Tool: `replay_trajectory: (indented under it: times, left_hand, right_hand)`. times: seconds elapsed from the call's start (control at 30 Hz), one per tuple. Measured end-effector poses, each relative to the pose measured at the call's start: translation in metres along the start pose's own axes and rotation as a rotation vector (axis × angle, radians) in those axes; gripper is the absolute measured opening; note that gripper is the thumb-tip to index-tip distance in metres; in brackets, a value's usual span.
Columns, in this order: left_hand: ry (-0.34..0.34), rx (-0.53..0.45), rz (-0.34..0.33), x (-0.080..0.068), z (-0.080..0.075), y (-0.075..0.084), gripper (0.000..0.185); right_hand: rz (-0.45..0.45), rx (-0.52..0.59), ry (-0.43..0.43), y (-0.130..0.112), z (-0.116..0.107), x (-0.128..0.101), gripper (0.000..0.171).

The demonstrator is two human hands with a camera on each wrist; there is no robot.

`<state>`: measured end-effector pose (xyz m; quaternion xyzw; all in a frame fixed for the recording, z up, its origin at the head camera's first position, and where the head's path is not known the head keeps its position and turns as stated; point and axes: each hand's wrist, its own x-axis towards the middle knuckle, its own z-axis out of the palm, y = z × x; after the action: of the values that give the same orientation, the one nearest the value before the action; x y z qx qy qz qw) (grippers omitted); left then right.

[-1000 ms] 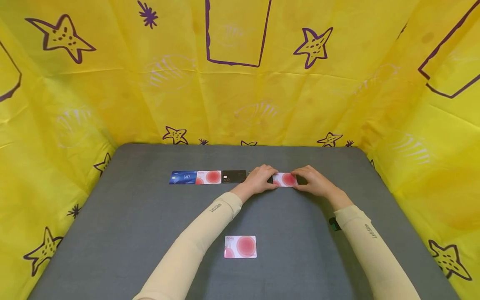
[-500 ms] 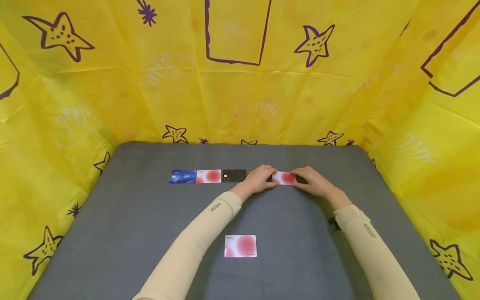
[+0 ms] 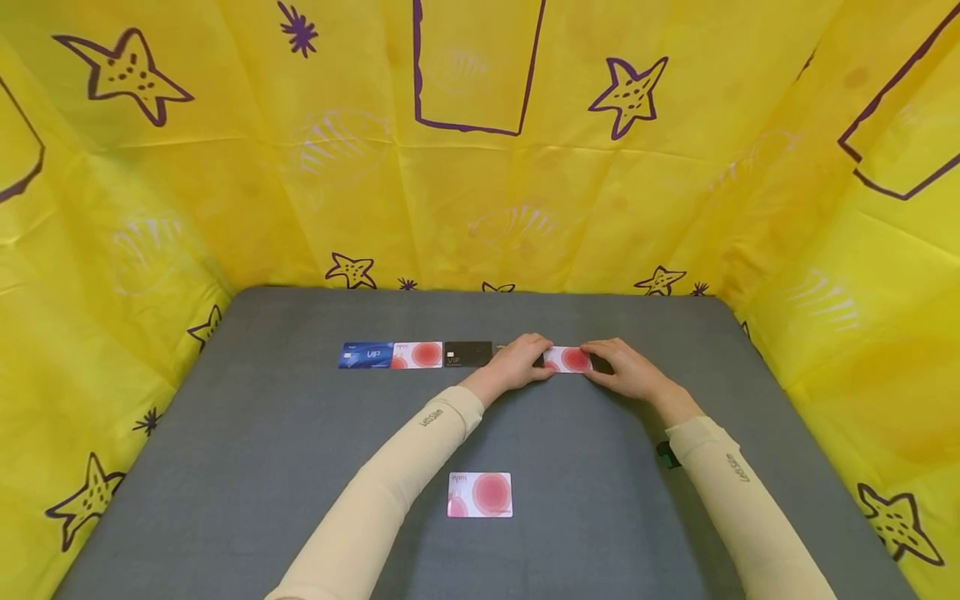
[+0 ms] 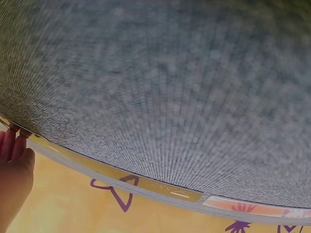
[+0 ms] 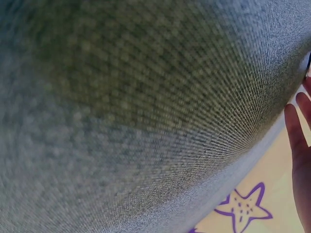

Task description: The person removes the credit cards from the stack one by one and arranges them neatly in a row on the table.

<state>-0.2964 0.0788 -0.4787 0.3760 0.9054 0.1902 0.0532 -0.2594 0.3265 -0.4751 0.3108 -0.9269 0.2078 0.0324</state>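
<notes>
On the grey table, a white card with pink circles (image 3: 567, 360) lies flat at the right end of a row of cards. My left hand (image 3: 516, 362) holds its left end between thumb and fingertips, covering much of a black card (image 3: 538, 361) beside it. At the card's right end, my right hand (image 3: 628, 369) pinches it with thumb and forefinger. In the wrist views, only part of the left hand (image 4: 14, 165) and some fingers of the right hand (image 5: 300, 131) show at the frame edges.
Leftward along the row lie a black VIP card (image 3: 468, 354), another pink-circled card (image 3: 417, 355) and a blue VIP card (image 3: 366, 355). Nearer the front, a separate pink-circled card (image 3: 480, 495) lies between the forearms. Yellow cloth (image 3: 465, 183) surrounds the table (image 3: 300, 467).
The pink-circled card between the hands and the right hand have shifted very slightly left. Otherwise the hands keep their places, and the other cards lie as before.
</notes>
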Motion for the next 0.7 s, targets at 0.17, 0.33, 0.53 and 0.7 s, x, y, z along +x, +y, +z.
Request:
replay_trajectory:
  times: [0.17, 0.33, 0.53, 0.7]
  left_hand:
    - [0.007, 0.004, 0.021, -0.001, -0.001, -0.001, 0.05]
    - [0.005, 0.023, 0.014, -0.001, -0.001, 0.0, 0.052]
    - [0.015, 0.072, 0.013, -0.005, -0.001, 0.004, 0.05]
    - [0.048, 0.106, 0.041, -0.012, -0.001, 0.01, 0.051]
  right_hand:
    - [0.013, 0.002, -0.007, -0.002, -0.001, 0.001, 0.046]
    - [0.042, -0.005, -0.008, -0.005, -0.002, 0.003, 0.047]
    - [0.084, -0.008, 0.013, -0.01, 0.0, 0.002, 0.051]
    - [0.109, -0.036, 0.087, -0.017, 0.005, -0.005, 0.053]
